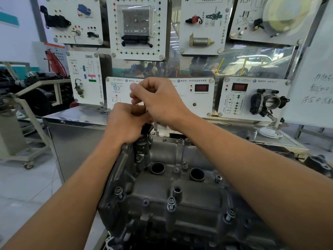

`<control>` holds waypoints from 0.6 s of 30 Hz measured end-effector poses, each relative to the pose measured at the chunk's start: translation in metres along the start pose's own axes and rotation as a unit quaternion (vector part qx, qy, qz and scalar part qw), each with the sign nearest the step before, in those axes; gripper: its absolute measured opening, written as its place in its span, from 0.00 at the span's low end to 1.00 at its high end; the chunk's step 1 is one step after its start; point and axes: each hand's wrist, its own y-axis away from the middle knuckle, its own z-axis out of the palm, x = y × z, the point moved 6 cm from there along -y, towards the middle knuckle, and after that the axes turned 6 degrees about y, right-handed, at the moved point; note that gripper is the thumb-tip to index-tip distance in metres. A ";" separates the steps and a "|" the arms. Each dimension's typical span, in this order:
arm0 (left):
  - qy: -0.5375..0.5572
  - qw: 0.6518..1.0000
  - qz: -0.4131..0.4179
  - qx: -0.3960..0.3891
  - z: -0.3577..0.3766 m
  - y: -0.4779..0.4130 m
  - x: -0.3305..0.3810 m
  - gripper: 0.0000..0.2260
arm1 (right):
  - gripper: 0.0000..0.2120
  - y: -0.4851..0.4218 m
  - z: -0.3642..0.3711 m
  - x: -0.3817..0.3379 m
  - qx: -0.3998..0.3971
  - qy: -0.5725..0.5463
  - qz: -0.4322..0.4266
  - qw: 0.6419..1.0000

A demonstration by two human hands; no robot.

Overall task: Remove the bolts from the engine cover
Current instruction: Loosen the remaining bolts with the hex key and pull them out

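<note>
My left hand and right hand both curl round a thin tool at the far end of the cover; a steel bench and panels stand behind.

Two hands, one engine cover, four raised bolts, two round bores

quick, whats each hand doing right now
Left hand: closed, gripping the black part above the engine cover's far end.
Right hand: closed, pinching a thin metal piece, possibly a bolt.
</note>
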 end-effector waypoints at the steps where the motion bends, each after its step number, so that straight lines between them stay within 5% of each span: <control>1: 0.013 1.000 -0.001 0.001 0.001 0.000 0.000 0.07 | 0.08 -0.001 -0.001 0.003 -0.007 -0.029 0.011 0.999; 3: 0.035 0.999 -0.005 0.003 0.002 0.000 -0.003 0.05 | 0.01 -0.002 -0.003 0.007 -0.022 -0.102 0.027 0.994; 10: 0.032 0.999 -0.009 -0.006 0.002 -0.002 -0.006 0.06 | 0.03 -0.009 -0.005 0.023 -0.006 -0.278 0.113 0.954; 15: 0.019 1.000 0.001 -0.020 0.003 -0.002 -0.002 0.06 | 0.09 -0.009 0.010 0.021 0.026 -0.267 0.180 0.946; 18: -0.003 1.000 -0.001 -0.018 0.001 -0.002 -0.001 0.08 | 0.15 -0.008 0.012 0.010 -0.002 -0.134 0.127 0.983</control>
